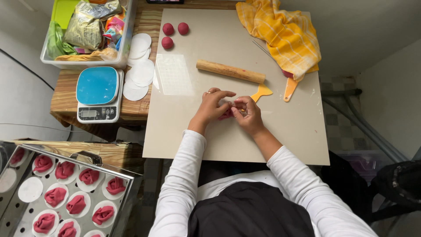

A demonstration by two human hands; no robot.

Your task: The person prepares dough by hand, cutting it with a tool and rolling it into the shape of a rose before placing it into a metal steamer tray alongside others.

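Left hand (212, 105) and right hand (248, 115) pinch a pink dough piece (227, 113) together over the beige board (245, 136). A wooden rolling pin (230, 71) lies just beyond.

Sleeves: long, white, close-fitting, reaching to both wrists.
Torso: white top under a black apron or vest.
Left hand (212, 106): a ring on one finger.

Crinkled foil packages (87, 24) in bin; grey scale screen (89, 113) below.
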